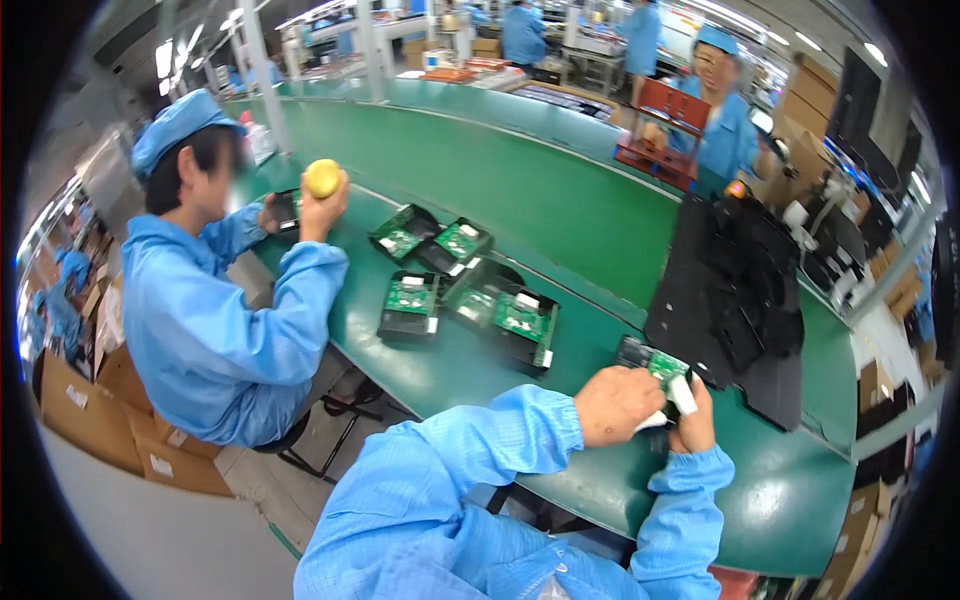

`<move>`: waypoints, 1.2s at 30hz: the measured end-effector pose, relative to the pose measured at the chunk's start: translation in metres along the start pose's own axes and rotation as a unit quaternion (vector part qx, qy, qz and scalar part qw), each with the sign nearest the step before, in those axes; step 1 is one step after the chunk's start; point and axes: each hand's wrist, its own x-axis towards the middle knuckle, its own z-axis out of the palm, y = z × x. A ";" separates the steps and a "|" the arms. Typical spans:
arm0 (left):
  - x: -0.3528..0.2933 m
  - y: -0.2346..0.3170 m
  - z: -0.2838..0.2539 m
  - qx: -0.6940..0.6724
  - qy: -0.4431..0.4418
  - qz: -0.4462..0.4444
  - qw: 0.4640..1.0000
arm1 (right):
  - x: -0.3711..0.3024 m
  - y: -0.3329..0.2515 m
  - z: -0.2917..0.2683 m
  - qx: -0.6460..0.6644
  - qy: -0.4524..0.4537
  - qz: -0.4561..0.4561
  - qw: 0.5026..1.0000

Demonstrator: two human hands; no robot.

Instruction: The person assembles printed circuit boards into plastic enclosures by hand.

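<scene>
My right hand (697,422) grips a black housing with a green circuit board (664,366) from its right side, above the near edge of the green bench. A white piece (683,394) stands out on the unit beside my right fingers. My left hand (618,404) is closed over the unit's near left part, its fingers curled; what they pinch is hidden. To the left, several similar black housings with green boards lie on the bench, among them a near one (525,320) and a left one (408,300).
Black plastic trays (735,310) are stacked on the right of the green bench (590,270). A co-worker (220,290) at left holds a yellow round object (322,178) and a black unit (287,208). Across the bench, another person (725,130) is near a red-brown frame (665,135).
</scene>
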 end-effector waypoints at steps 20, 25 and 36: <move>0.001 -0.027 -0.007 -0.167 0.123 -0.298 0.932 | -0.014 0.006 0.037 -0.264 0.095 -0.164 0.946; -0.006 -0.032 0.002 -0.176 0.111 -0.310 0.928 | -0.017 0.004 0.039 -0.359 0.105 -0.182 0.909; -0.009 -0.066 0.023 -0.519 0.332 -0.445 0.650 | -0.001 0.032 0.037 -0.102 0.094 -0.088 0.986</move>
